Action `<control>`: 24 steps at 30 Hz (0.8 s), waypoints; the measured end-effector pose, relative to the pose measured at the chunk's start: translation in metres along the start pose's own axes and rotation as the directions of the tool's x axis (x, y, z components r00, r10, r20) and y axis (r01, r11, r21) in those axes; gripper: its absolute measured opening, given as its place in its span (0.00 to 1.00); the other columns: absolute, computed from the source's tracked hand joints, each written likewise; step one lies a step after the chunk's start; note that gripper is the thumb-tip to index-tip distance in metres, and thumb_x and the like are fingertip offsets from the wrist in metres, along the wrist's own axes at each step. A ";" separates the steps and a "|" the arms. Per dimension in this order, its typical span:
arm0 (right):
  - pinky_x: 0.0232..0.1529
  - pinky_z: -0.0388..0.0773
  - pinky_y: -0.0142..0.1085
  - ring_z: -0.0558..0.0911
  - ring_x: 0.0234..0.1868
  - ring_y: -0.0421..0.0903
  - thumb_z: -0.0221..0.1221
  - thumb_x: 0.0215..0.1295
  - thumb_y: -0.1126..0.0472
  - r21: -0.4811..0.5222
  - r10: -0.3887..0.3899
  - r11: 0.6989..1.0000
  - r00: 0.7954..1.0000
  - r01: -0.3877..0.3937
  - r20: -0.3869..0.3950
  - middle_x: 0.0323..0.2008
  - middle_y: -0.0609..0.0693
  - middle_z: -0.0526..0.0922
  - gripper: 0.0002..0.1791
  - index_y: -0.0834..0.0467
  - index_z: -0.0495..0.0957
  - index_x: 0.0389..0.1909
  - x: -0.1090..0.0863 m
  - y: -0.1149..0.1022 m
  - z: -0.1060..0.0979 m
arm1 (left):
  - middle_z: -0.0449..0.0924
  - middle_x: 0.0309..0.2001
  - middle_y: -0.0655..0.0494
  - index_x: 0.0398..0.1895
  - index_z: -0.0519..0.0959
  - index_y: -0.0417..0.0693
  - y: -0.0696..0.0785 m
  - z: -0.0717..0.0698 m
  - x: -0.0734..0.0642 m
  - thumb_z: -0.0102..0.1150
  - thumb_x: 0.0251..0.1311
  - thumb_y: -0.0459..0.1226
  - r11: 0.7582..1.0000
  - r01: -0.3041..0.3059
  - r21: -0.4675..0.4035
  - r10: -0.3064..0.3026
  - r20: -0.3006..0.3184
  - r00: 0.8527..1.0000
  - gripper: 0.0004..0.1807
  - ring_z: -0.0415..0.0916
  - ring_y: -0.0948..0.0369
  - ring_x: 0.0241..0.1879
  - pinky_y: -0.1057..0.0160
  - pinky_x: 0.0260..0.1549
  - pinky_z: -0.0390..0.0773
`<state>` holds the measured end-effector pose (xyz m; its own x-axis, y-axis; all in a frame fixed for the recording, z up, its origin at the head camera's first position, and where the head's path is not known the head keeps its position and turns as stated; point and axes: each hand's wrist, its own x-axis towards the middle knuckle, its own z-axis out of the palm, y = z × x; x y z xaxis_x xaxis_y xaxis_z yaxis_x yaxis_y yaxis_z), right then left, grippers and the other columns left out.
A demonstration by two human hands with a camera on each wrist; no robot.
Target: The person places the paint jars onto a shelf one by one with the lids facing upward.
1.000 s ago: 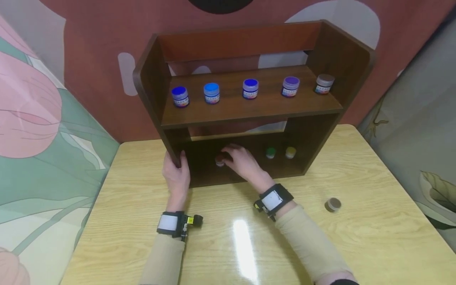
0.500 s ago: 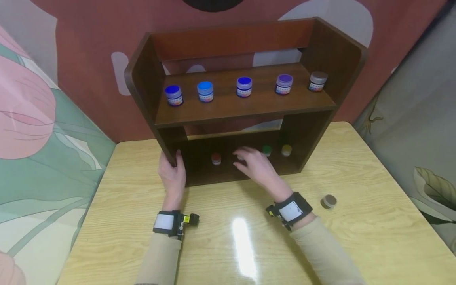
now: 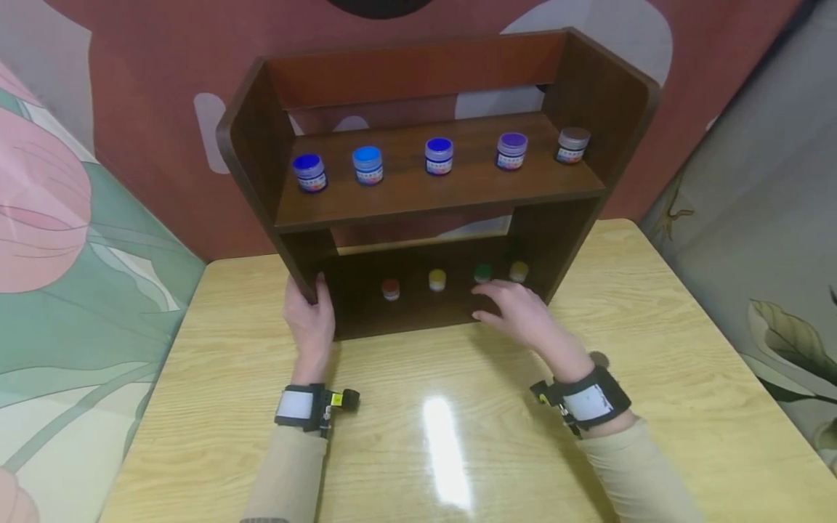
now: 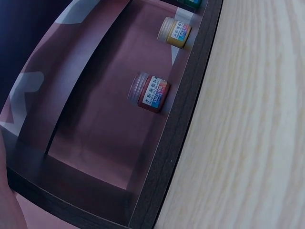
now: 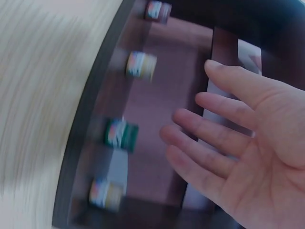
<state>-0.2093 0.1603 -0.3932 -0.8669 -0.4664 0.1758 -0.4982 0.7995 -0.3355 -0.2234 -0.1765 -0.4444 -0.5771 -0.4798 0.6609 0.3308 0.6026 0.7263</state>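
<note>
A dark brown two-tier wooden shelf (image 3: 431, 211) stands on the table. My left hand (image 3: 310, 319) grips its left side panel, thumb on the inner face. Along the lower tier stand small paint jars: a red-brown jar (image 3: 391, 290), a yellow jar (image 3: 437, 280), a green jar (image 3: 482, 273) and another yellow jar (image 3: 519, 272). My right hand (image 3: 519, 311) holds nothing; it hovers before the green jar. In the right wrist view its fingers (image 5: 209, 129) are spread and nearly straight, apart from the jars.
On the upper tier stand several jars, among them a light blue jar (image 3: 368, 165), a purple jar (image 3: 511, 151) and a brown-lidded jar (image 3: 572, 145). A brown-lidded jar (image 3: 598, 358) on the table (image 3: 216, 407) is partly hidden by my right wrist. A patterned cloth (image 3: 157, 181) hangs behind.
My right hand has let go of the red-brown jar and moved right, past the left yellow jar, to the green one. My left hand stays on the shelf. The head view has shifted slightly.
</note>
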 end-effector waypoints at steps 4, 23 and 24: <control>0.58 0.79 0.54 0.83 0.57 0.60 0.68 0.62 0.57 0.011 0.005 1.000 1.000 -0.005 0.025 0.55 0.63 0.84 0.24 0.65 0.79 0.56 -0.017 0.013 -0.013 | 0.83 0.45 0.33 0.50 0.76 0.32 0.000 -0.001 0.000 0.59 0.67 0.38 1.000 0.002 0.009 -0.002 0.006 1.000 0.16 0.82 0.39 0.48 0.41 0.48 0.79; 0.53 0.78 0.60 0.81 0.52 0.67 0.69 0.58 0.63 0.017 0.220 0.973 0.945 -0.231 0.243 0.54 0.69 0.81 0.23 0.69 0.78 0.54 -0.106 0.070 -0.041 | 0.83 0.48 0.36 0.52 0.76 0.33 0.000 0.000 0.001 0.58 0.68 0.38 1.000 0.006 -0.011 -0.005 0.023 1.000 0.17 0.82 0.42 0.50 0.43 0.52 0.79; 0.54 0.77 0.61 0.80 0.54 0.69 0.69 0.57 0.64 0.016 0.229 0.970 0.939 -0.241 0.258 0.54 0.69 0.81 0.24 0.69 0.78 0.53 -0.109 0.071 -0.041 | 0.83 0.48 0.36 0.52 0.76 0.33 0.000 0.000 0.001 0.58 0.68 0.38 1.000 0.007 -0.012 -0.007 0.022 1.000 0.17 0.82 0.42 0.50 0.43 0.52 0.79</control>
<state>-0.1511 0.2834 -0.3984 -0.9236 -0.3526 -0.1505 -0.2744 0.8822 -0.3825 -0.2236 -0.1770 -0.4435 -0.5958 -0.4694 0.6517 0.3359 0.5914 0.7331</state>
